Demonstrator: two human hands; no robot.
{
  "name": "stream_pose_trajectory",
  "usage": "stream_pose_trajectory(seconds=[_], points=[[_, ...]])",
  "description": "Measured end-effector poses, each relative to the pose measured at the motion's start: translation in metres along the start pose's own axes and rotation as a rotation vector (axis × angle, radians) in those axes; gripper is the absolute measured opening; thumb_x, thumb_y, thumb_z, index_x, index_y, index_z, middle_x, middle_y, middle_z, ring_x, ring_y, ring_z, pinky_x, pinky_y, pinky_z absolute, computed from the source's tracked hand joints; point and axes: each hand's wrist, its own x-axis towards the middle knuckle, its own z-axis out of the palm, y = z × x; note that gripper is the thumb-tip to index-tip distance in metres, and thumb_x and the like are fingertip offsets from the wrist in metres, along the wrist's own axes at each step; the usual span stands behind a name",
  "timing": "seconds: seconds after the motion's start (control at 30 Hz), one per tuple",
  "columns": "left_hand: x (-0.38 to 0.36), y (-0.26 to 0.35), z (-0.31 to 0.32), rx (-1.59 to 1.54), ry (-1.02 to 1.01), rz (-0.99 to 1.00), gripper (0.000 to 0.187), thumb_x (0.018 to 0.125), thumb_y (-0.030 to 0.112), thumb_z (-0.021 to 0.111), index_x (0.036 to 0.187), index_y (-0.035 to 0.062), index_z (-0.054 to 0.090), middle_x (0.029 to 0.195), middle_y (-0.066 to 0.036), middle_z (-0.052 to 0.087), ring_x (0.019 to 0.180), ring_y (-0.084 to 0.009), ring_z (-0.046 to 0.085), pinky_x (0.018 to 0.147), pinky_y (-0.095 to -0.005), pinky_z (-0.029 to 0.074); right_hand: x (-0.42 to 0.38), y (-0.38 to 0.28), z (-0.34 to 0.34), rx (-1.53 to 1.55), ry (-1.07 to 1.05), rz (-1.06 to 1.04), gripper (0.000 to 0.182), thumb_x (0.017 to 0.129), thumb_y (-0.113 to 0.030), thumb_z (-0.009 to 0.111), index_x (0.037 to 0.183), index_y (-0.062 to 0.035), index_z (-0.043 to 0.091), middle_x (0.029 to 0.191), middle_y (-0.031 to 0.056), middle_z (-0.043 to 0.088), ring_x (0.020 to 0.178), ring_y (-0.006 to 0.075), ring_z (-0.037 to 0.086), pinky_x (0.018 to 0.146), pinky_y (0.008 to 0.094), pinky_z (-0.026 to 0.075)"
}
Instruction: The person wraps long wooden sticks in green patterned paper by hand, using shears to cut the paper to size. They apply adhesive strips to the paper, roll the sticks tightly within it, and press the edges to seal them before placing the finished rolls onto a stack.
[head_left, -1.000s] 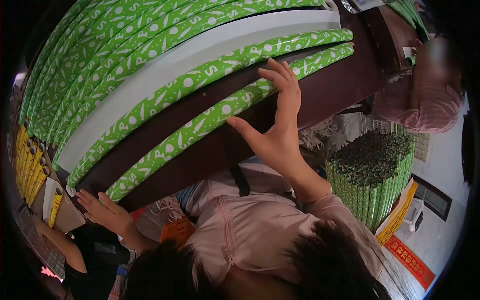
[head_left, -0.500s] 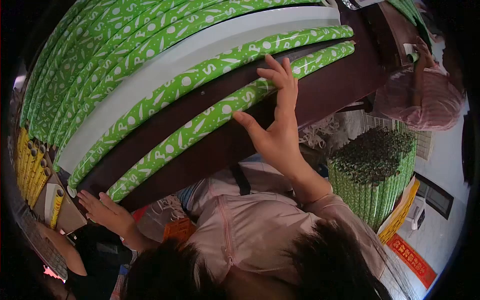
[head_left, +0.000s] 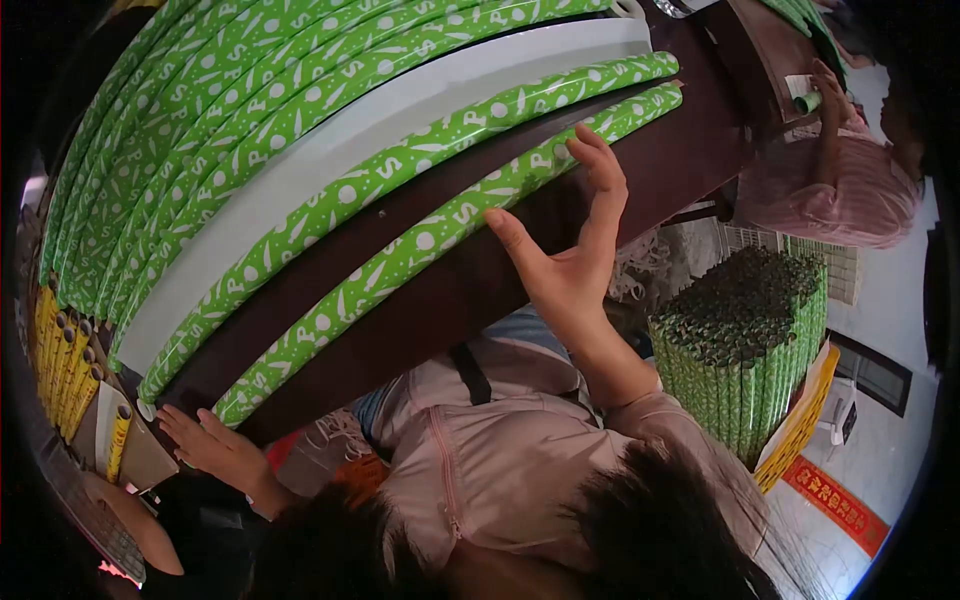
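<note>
A long green roll (head_left: pixel 395 262) with white vegetable and letter print lies across the dark table in front of me. My right hand (head_left: pixel 575 255) is open at its right half, thumb tip at the near edge and fingers curved toward the far side. At the roll's left end rests my left hand (head_left: pixel 222 450), open with fingers stretched out; the palm is turned away. Just beyond lies a second green roll (head_left: pixel 345 192), parallel and apart from the first. Behind that runs a long white strip (head_left: pixel 400 112), its underside hidden.
Many green rolls (head_left: pixel 200 130) are stacked along the far side. Yellow tubes (head_left: pixel 65 370) stand at the left, beside a co-worker's arm (head_left: pixel 140 520). To the right, a bundle of upright green rolls (head_left: pixel 740 390) sits in a yellow basket (head_left: pixel 800 425). Another person (head_left: pixel 830 190) sits beyond it.
My right hand's fingers have drawn back from across the near roll and moved right. The print on that roll shows differently, so it has turned or shifted. My left hand stays at its end.
</note>
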Motion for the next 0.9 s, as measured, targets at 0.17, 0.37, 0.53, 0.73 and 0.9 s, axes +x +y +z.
stream_pose_trajectory(seconds=[0.17,0.37,0.53,0.73,0.9], points=[[0.002,0.0,0.001,0.026,0.003,-0.007,0.06,0.105,0.041,0.028,0.149,0.0002,0.032,0.156,-0.02,0.03,0.145,-0.0373,0.025,0.113,-0.0583,0.018,0.015,0.021,-0.013,0.181,0.29,-0.026,0.04,0.088,0.003,0.064,0.124,0.0014,0.048,0.132,0.018,0.048,0.121,0.0256,0.048,0.103,0.0345,0.036],[0.003,0.001,0.001,0.088,-0.036,-0.055,0.06,0.106,0.041,0.027,0.149,0.0003,0.033,0.156,-0.019,0.029,0.145,-0.0368,0.025,0.113,-0.0566,0.019,0.021,0.025,-0.03,0.054,0.341,0.02,0.036,0.082,-0.003,0.073,0.112,0.0007,0.055,0.115,0.0113,0.055,0.105,0.0196,0.052,0.092,0.029,0.039],[0.002,0.0,0.0,0.087,-0.041,-0.053,0.06,0.106,0.041,0.027,0.149,0.0002,0.033,0.156,-0.019,0.029,0.145,-0.0358,0.025,0.113,-0.0558,0.019,0.016,0.005,-0.007,-0.034,-0.048,0.234,0.05,0.064,-0.031,0.09,0.089,-0.0068,0.054,0.081,0.0034,0.052,0.079,0.0223,0.049,0.074,0.0361,0.037],[0.004,0.007,-0.002,0.09,-0.067,-0.082,0.059,0.106,0.04,0.027,0.149,-0.0007,0.033,0.155,-0.02,0.03,0.144,-0.0372,0.026,0.114,-0.0551,0.017,0.015,-0.001,-0.004,-0.192,-0.1,0.115,0.049,0.065,-0.028,0.088,0.092,-0.0072,0.053,0.083,0.0037,0.051,0.078,0.0239,0.047,0.073,0.0373,0.034],[0.004,0.006,-0.005,0.022,-0.059,-0.075,0.058,0.106,0.039,0.028,0.149,-0.0004,0.033,0.155,-0.02,0.03,0.144,-0.0391,0.026,0.114,-0.0555,0.018,0.015,0.005,-0.014,-0.037,-0.19,0.162,0.043,0.069,-0.017,0.085,0.094,-0.0066,0.052,0.087,0.006,0.051,0.081,0.0235,0.049,0.075,0.037,0.037]])
